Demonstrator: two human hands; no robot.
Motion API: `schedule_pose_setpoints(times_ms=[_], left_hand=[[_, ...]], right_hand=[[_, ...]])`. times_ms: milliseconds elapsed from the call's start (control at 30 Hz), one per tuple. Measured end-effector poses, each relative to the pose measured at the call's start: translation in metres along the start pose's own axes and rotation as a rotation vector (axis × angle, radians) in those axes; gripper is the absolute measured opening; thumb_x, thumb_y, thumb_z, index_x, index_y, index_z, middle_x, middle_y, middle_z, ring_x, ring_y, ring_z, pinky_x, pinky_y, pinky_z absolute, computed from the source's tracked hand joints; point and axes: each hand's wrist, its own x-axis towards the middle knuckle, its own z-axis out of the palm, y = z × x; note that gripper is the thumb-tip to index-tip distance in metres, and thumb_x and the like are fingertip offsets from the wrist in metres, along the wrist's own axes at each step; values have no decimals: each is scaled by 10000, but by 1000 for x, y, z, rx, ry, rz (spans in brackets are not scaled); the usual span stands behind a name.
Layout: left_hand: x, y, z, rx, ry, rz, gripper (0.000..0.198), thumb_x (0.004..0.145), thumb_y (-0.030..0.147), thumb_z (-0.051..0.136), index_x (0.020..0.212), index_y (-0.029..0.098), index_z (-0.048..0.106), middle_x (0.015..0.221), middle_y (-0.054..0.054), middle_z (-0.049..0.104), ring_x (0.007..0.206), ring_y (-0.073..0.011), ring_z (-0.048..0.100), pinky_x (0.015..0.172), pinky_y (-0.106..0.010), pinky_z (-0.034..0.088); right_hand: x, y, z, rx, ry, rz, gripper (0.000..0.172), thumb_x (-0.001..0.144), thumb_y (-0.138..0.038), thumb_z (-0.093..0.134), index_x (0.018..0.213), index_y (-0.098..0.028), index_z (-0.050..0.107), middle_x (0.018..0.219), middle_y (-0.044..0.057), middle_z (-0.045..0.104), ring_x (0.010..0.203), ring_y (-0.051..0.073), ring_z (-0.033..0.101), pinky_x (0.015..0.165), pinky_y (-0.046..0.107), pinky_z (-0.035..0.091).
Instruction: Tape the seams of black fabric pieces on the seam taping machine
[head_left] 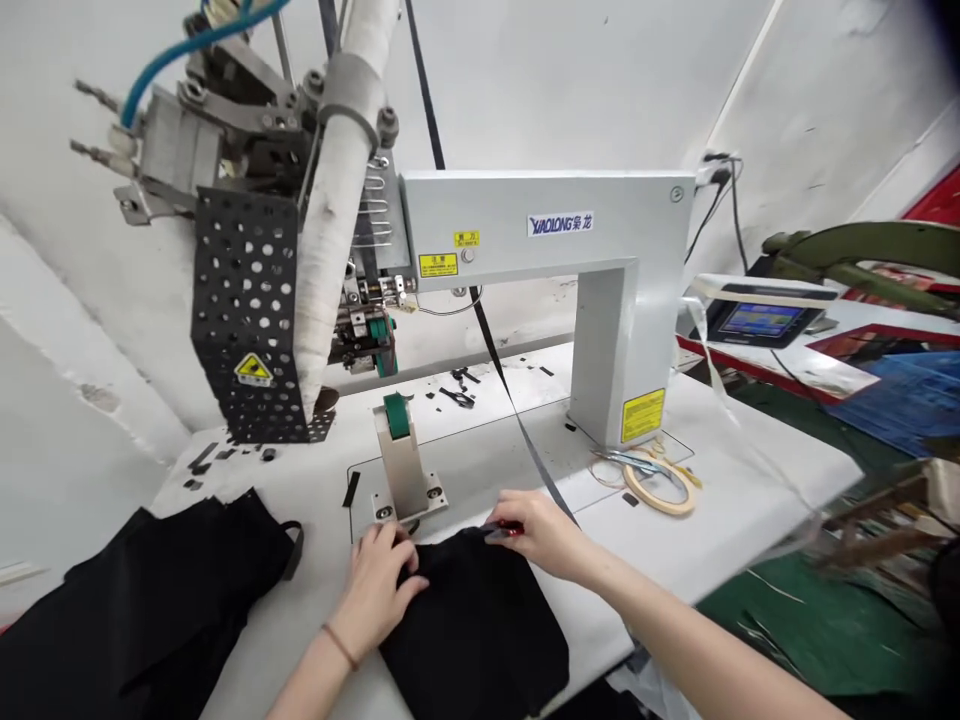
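Note:
A piece of black fabric (476,630) lies on the white table at the near edge, in front of the machine's post. My left hand (381,585) grips its upper left edge, thumb bent over the cloth. At the upper right edge my right hand (536,530) is closed around small thread snips (504,530) with a red part and a metal blade against the fabric. Most of the snips' handle is hidden in my palm. A narrow post with a green roller (397,415) stands just beyond my left hand.
A grey taping machine (517,220) spans the table, with a perforated black guard (247,310) at left. More black fabric (165,600) lies at left. Scissors (637,460) and a tape roll (664,488) sit at right. A black strip (499,365) hangs down; scraps (459,395) are scattered behind.

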Motion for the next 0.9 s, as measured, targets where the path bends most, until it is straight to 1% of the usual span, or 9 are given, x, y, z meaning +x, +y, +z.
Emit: schedule_pose_setpoints(times_ms=[133, 233, 300, 433, 500, 567, 667, 767, 900], left_hand=[[-18, 8, -32, -324, 4, -154, 128, 878, 321, 422, 817, 216, 463, 1061, -59, 597, 1024, -214, 533, 869, -362, 412], [-12, 10, -56, -331, 67, -197, 168, 868, 374, 435, 811, 218, 458, 1158, -64, 582, 1133, -232, 497, 958, -379, 359], [-2, 2, -68, -297, 62, -202, 212, 854, 407, 445, 789, 206, 465, 1057, -63, 613, 1044, -229, 540, 924, -366, 379], [5, -24, -76, -295, -72, -219, 288, 773, 447, 549, 863, 173, 538, 796, -8, 576, 778, -175, 539, 712, -285, 434], [-2, -33, -77, -299, -143, -200, 259, 691, 390, 649, 798, 164, 581, 763, 2, 569, 757, -172, 527, 727, -285, 428], [-11, -36, -79, -303, -163, -182, 218, 710, 375, 637, 720, 164, 582, 805, -12, 586, 807, -181, 532, 803, -300, 412], [-23, -30, -89, -435, -103, -180, 265, 836, 424, 487, 775, 174, 548, 861, -16, 578, 840, -167, 520, 804, -278, 404], [-27, -22, -102, -503, 12, -212, 299, 876, 460, 417, 810, 181, 501, 764, 14, 505, 722, -134, 463, 685, -248, 390], [-36, -19, -113, -349, 9, -228, 286, 881, 459, 413, 841, 190, 504, 749, 26, 483, 667, -117, 426, 632, -235, 367]], right_hand=[[9, -1, -3, 69, 21, -64, 103, 804, -266, 620, 736, -215, 679, 697, 0, 593, 633, 131, 542, 579, 229, 362], [27, 2, 3, 73, 88, -10, 114, 773, -285, 650, 701, -197, 647, 710, 3, 591, 641, 134, 535, 581, 235, 357], [41, 6, 2, 141, 84, 49, 141, 771, -322, 636, 730, -187, 625, 679, -6, 573, 626, 134, 521, 576, 237, 359], [61, 15, -18, 343, 46, 103, 200, 783, -369, 571, 793, -171, 593, 631, -21, 524, 607, 131, 488, 586, 251, 377], [63, 18, -33, 401, 103, 112, 204, 773, -367, 568, 808, -167, 590, 655, -16, 521, 634, 133, 481, 619, 263, 385], [60, 20, -46, 470, 161, 138, 227, 767, -390, 574, 808, -167, 581, 668, -18, 507, 642, 128, 465, 629, 264, 378], [53, 22, -57, 660, 184, 224, 293, 739, -444, 615, 812, -165, 560, 677, -23, 484, 611, 107, 435, 569, 242, 343], [49, 25, -57, 863, 166, 310, 353, 689, -468, 682, 819, -168, 551, 640, -45, 439, 519, 69, 353, 467, 212, 243], [36, 26, -53, 985, -18, 370, 355, 642, -434, 746, 771, -165, 553, 579, -63, 408, 473, 49, 317, 435, 199, 195]])
